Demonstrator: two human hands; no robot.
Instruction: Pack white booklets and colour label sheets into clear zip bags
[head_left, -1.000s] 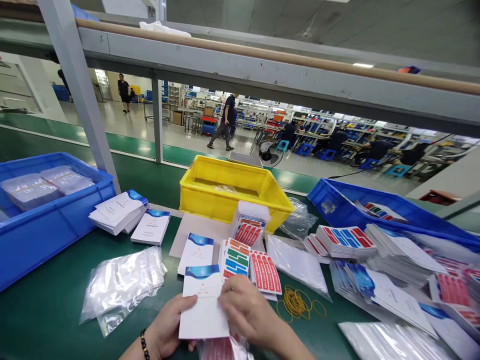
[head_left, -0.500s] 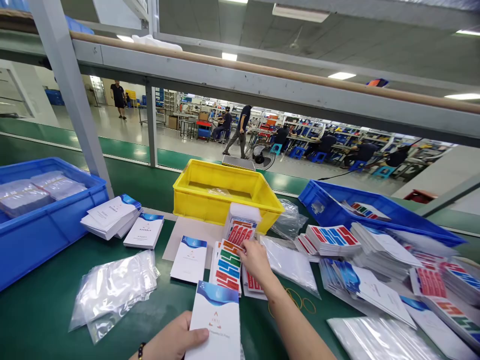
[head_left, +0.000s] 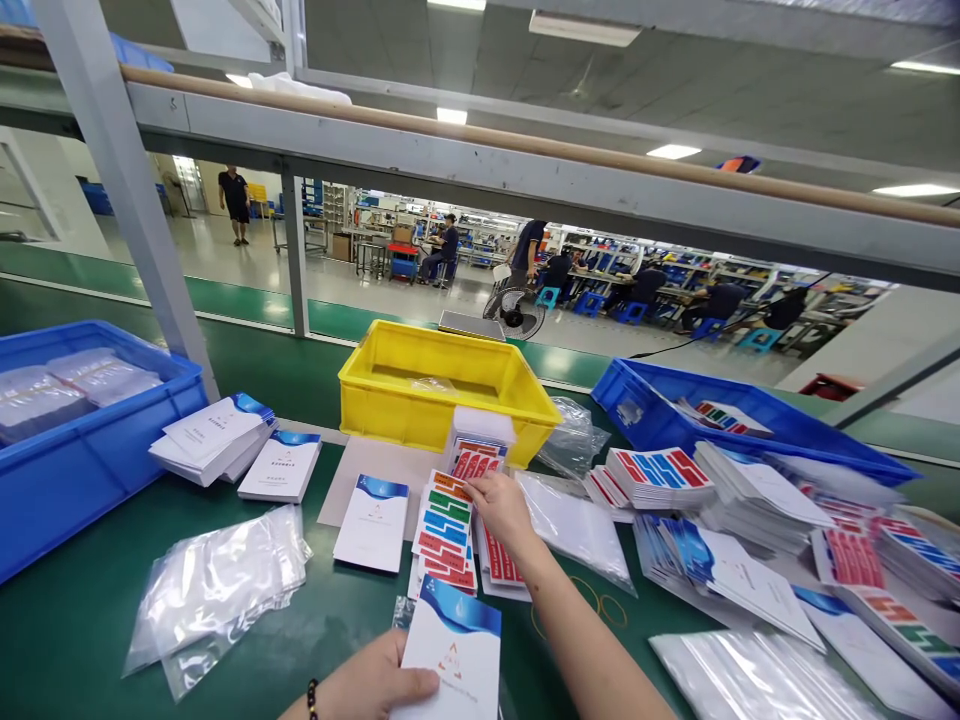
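Note:
My left hand (head_left: pixel 382 675) is closed on a white booklet (head_left: pixel 454 650) with a blue wave along its top, thumb across the front; some clear plastic shows behind it. My right hand (head_left: pixel 502 510) pinches the upper right edge of a sticker sheet (head_left: pixel 448 525) with orange, green, blue and red labels, which lies on a stack of sheets. Red label sheets (head_left: pixel 499 550) lie under and beside the right hand. Just left of the sticker stack is a pile of white booklets (head_left: pixel 373 525). Clear plastic bags (head_left: pixel 217 590) are spread out farther left.
A yellow bin (head_left: pixel 450 400) stands at the back, with a blue bin (head_left: pixel 97 430) left and another blue bin (head_left: pixel 637 415) right. Booklet stacks (head_left: pixel 757 500), label stacks (head_left: pixel 660 480) and zip bags (head_left: pixel 757 675) cover the right side. Rubber bands (head_left: pixel 611 610) lie beside my right forearm.
My left hand has moved slightly right with the booklet, uncovering more of the table. My right hand stays at the sticker sheet, whose top edge now sits slightly higher.

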